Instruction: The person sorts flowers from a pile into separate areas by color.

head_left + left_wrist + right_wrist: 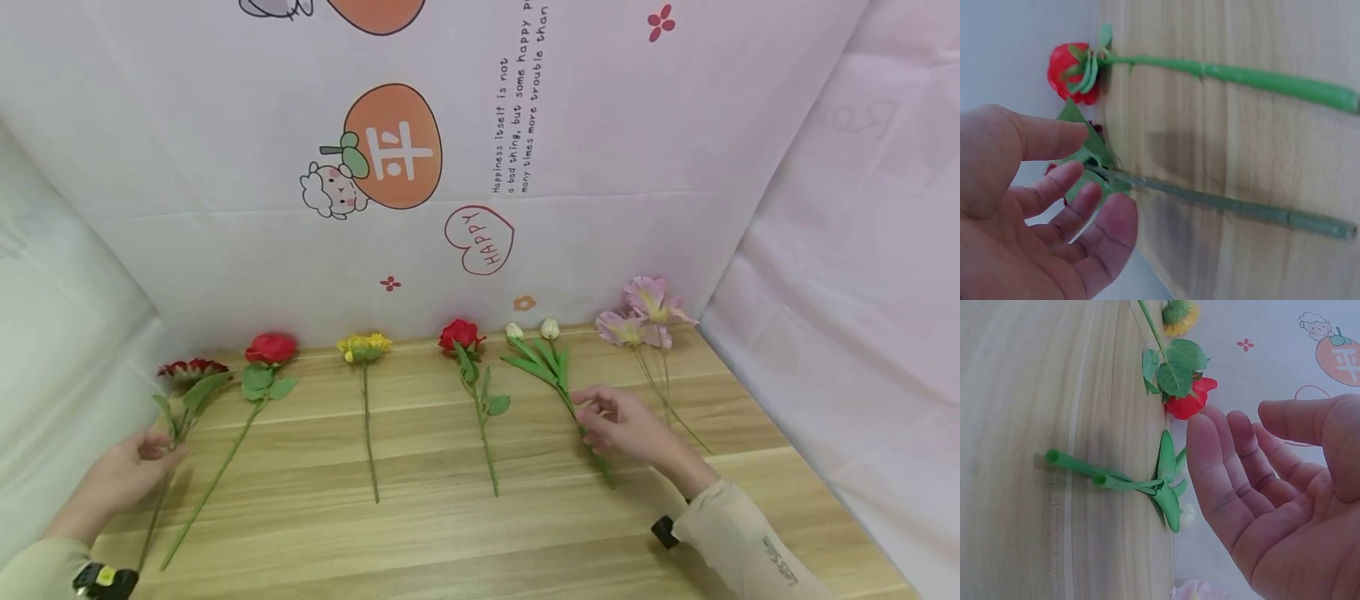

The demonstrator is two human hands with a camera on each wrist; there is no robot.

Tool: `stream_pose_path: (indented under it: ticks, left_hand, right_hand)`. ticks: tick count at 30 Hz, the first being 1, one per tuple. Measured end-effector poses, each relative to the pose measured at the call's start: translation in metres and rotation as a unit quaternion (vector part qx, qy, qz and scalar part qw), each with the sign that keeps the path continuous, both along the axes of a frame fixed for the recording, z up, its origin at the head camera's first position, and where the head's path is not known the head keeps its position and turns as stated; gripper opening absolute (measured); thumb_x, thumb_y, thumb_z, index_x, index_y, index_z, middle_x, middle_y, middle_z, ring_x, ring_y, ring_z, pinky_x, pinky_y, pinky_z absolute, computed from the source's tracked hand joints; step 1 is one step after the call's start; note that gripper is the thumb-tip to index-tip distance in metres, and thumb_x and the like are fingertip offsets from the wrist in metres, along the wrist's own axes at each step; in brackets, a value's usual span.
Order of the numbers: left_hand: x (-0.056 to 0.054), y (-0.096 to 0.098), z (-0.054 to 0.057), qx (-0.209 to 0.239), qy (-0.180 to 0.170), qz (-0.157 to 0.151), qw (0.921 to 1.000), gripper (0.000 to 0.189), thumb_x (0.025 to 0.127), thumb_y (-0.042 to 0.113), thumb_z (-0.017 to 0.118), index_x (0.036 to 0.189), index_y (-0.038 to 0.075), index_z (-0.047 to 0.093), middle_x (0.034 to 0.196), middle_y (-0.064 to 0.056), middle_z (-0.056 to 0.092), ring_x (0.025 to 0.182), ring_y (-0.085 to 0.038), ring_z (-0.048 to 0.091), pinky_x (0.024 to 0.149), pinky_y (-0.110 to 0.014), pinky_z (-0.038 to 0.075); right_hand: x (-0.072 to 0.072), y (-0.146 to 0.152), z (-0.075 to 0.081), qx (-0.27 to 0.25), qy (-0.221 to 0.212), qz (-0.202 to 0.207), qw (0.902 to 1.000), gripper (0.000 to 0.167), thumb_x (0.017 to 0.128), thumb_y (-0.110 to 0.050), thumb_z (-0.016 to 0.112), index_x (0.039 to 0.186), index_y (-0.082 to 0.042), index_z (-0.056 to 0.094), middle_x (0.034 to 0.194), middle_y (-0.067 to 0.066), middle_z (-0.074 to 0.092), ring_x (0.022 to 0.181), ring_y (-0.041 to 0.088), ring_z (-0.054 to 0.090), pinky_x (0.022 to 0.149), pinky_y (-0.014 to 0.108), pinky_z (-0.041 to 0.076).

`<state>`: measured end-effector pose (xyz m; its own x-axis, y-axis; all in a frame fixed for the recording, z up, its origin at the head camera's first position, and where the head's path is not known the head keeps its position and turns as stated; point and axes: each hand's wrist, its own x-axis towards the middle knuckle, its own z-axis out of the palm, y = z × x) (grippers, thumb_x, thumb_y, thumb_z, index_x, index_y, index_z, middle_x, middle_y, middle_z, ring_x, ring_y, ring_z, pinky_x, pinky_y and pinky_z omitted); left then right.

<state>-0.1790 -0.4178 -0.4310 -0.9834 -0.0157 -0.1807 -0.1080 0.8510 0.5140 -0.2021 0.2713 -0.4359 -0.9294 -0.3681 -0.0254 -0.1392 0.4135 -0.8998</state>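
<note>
At the far left lies a dark red flower [192,372] with green leaves and a brownish stem [1229,203]. My left hand [123,475] hovers over that stem just below the leaves; in the left wrist view its thumb and loosely bent fingers stand apart with nothing between them. Toward the right, two white tulips [550,329] with long green leaves lie on the table. Over their stems [1094,469] is my right hand [618,423], its fingers relaxed and parted from the thumb, gripping nothing in the right wrist view.
Between the hands lie a red rose [271,349], a yellow flower [365,347] and another red rose [461,335], heads toward the back. Pink flowers [647,312] lie at the right. A printed white cloth [585,250] hangs behind the wooden table [420,546], with white cloth at both sides.
</note>
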Motion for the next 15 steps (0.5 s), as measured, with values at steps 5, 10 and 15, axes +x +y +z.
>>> stream_pose_path:
  ticks: [5,10,15]
  left_hand:
    - [-0.005,-0.010,-0.009,-0.002,-0.028,0.000,0.9996,0.068,0.106,0.039,0.052,0.128,-0.025,0.041,0.120,-0.044,0.054,0.107,-0.055,0.056,0.083,-0.057,0.054]
    - [-0.010,-0.017,-0.015,-0.020,-0.050,-0.006,0.9986,0.069,0.104,0.040,0.054,0.125,-0.025,0.045,0.118,-0.043,0.055,0.106,-0.055,0.056,0.082,-0.058,0.053]
    - [-0.015,-0.019,-0.014,-0.025,-0.054,-0.023,0.9979,0.055,0.103,0.034,0.058,0.111,-0.020,0.057,0.095,-0.027,0.064,0.084,-0.034,0.062,0.071,-0.046,0.056]
  right_hand:
    - [0.000,0.001,-0.001,0.006,-0.003,0.001,1.0000,0.044,0.104,-0.020,0.061,0.137,0.007,0.052,0.105,0.028,0.062,0.081,0.035,0.067,0.068,0.040,0.063]
    - [0.001,0.002,-0.001,0.011,0.006,-0.002,0.9999,0.042,0.104,-0.021,0.061,0.135,0.007,0.053,0.104,0.028,0.062,0.078,0.031,0.067,0.066,0.041,0.062]
    - [0.002,0.002,0.000,0.010,0.009,-0.005,0.9999,0.041,0.104,-0.022,0.061,0.134,0.006,0.054,0.104,0.028,0.061,0.077,0.032,0.067,0.066,0.040,0.062]
